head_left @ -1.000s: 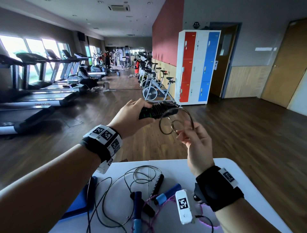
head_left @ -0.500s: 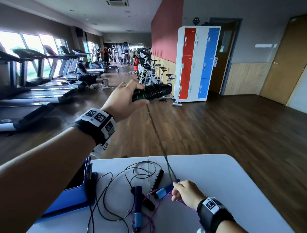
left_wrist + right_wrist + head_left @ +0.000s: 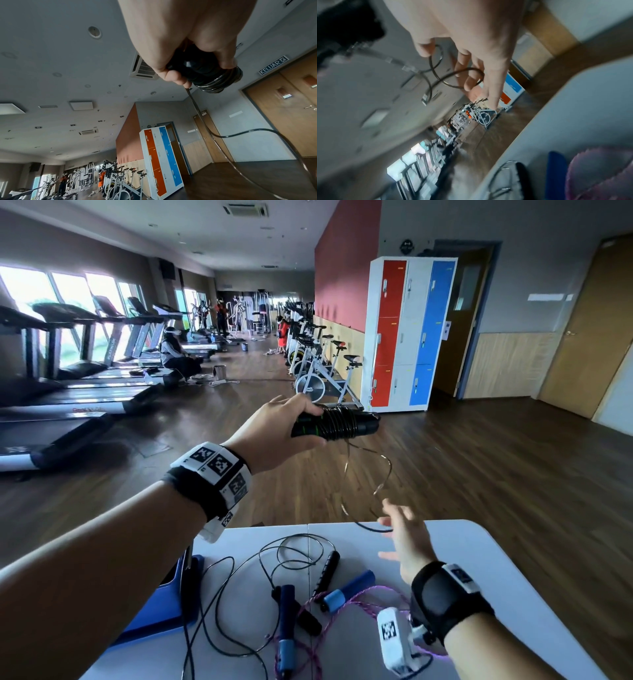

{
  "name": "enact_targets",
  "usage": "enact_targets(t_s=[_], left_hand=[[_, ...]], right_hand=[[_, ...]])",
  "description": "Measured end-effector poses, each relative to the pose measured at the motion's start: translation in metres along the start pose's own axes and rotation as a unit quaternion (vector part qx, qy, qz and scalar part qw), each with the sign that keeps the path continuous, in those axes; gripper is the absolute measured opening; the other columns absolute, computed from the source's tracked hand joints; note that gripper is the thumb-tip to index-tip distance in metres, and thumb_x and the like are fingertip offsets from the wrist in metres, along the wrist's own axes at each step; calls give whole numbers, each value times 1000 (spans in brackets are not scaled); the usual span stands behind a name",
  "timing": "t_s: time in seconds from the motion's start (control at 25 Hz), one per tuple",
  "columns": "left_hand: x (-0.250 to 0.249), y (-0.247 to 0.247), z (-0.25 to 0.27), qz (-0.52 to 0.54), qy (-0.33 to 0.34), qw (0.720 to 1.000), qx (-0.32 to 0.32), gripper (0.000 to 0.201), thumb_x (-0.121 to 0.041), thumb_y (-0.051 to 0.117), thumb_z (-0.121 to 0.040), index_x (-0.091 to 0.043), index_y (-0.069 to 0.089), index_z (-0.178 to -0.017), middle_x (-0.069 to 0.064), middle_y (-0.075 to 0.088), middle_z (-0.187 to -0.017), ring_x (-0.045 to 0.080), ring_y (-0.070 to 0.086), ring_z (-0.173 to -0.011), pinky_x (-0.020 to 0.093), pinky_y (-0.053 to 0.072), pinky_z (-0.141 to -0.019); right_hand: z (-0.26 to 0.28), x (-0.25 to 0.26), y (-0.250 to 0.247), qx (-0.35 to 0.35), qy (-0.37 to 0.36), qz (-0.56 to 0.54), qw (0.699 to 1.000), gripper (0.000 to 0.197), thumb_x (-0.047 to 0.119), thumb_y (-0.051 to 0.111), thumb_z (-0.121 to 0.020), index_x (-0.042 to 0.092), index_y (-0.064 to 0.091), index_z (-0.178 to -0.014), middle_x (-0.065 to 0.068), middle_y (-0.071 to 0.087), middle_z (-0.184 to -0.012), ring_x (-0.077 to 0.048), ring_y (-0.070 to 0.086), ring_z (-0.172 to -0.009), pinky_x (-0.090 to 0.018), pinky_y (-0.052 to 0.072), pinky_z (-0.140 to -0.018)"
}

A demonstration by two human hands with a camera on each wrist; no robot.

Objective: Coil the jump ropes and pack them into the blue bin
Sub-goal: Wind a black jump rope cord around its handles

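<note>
My left hand [image 3: 308, 426] is held out in the air and grips a pair of black jump-rope handles [image 3: 337, 424] with dark cord wound tightly round them; the left wrist view shows the hand [image 3: 199, 70] wrapped round the bundle [image 3: 217, 79]. A slack tail of cord [image 3: 383, 474] curls down from the bundle to my right hand [image 3: 397, 532], which hovers over the table's far edge. Its fingers [image 3: 471, 81] are spread and blurred, and the cord [image 3: 462, 75] loops loosely across them. The blue bin [image 3: 164, 607] lies at the table's left, mostly hidden by my left arm.
On the white table [image 3: 479, 559] lie a loose black rope [image 3: 239, 611] with a black handle [image 3: 327, 571], and a purple braided rope [image 3: 376, 594] with blue handles [image 3: 349, 590]. Beyond are wood floor, lockers [image 3: 407, 337], exercise bikes and treadmills.
My right hand has let go of the taut cord at the table and risen with fingers spread. The cord now hangs slack in loops. My left hand still grips the wound handles.
</note>
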State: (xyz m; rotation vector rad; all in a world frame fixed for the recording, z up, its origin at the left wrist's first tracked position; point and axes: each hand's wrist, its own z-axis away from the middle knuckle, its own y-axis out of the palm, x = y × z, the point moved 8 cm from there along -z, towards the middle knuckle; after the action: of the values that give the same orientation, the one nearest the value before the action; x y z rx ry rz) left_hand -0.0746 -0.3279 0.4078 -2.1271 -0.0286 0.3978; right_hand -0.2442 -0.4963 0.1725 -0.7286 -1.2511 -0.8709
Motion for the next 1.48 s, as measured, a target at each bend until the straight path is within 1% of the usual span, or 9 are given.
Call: enact_targets(t_s=[0.08, 0.2, 0.32, 0.48, 0.6, 0.8, 1.08, 1.28, 1.48], left_hand=[[-1, -1, 2, 3, 6, 1000, -3, 44, -43, 77, -85, -25, 59, -122, -10, 57, -101, 9, 49, -90, 23, 36, -75], [-9, 2, 4, 6, 27, 1000, 3, 45, -43, 77, -85, -25, 59, -122, -13, 55, -101, 5, 49, -90, 7, 33, -72], [-15, 6, 5, 13, 39, 999, 10, 47, -45, 77, -84, -25, 59, -123, -16, 55, -99, 2, 49, -87, 6, 35, -73], [-29, 12, 5, 62, 51, 996, 25, 47, -45, 80, -82, -26, 61, -121, -21, 61, -96, -10, 57, -84, 5, 41, -74], [-43, 13, 4, 101, 54, 993, 42, 47, -46, 80, -81, -29, 60, -120, -15, 69, -97, -2, 64, -85, 15, 49, -74], [-33, 10, 3, 79, 47, 995, 30, 48, -45, 78, -84, -30, 50, -120, -13, 70, -94, 0, 62, -80, 19, 48, -70], [-13, 16, 13, 44, 28, 999, 10, 53, -49, 78, -81, -23, 44, -114, -16, 58, -87, -8, 56, -75, 10, 40, -62], [-24, 18, 15, 39, 38, 999, 5, 50, -45, 79, -81, -21, 46, -111, -8, 57, -91, -3, 51, -73, 9, 37, -62], [-56, 15, 19, 62, 135, 989, -7, 52, -51, 69, -85, -16, 53, -120, -11, 56, -96, 2, 49, -76, 5, 37, -69]], right_hand=[[-13, 3, -15, -43, 33, -1, 999, 22, 43, 60, -95, 21, 65, -95, -2, 65, -99, -26, 59, -94, -55, 57, -81], [-28, 33, -32, -96, -70, 212, 970, 20, 32, 64, -91, 20, 68, -106, -11, 67, -115, -30, 60, -105, -47, 52, -95], [-16, 86, -35, -144, -210, 192, 948, 37, 25, 64, -91, 16, 64, -127, -11, 62, -131, -29, 54, -125, -42, 42, -107], [29, 134, 31, -54, -408, 284, 866, 49, 48, 69, -84, 14, 63, -119, -6, 68, -104, -20, 57, -98, -34, 47, -84], [26, 140, 66, -36, -386, 281, 878, 31, 37, 64, -95, 6, 64, -95, -9, 64, -77, -23, 54, -72, -31, 39, -67], [43, 136, 89, -61, -423, 213, 879, 24, 21, 49, -93, 12, 60, -74, -12, 64, -69, -16, 48, -48, -22, 33, -53], [59, 127, 99, 17, -373, 299, 878, 41, 37, 34, -97, 16, 68, -105, 0, 76, -92, -22, 69, -82, -32, 48, -71], [33, 135, 74, -53, -292, 411, 862, 35, 22, 28, -104, 6, 58, -113, -17, 67, -112, -34, 64, -99, -36, 37, -68], [16, 147, 57, -43, -263, 350, 898, 32, 10, 40, -102, 3, 53, -130, -16, 58, -128, -36, 55, -120, -29, 27, -79]])
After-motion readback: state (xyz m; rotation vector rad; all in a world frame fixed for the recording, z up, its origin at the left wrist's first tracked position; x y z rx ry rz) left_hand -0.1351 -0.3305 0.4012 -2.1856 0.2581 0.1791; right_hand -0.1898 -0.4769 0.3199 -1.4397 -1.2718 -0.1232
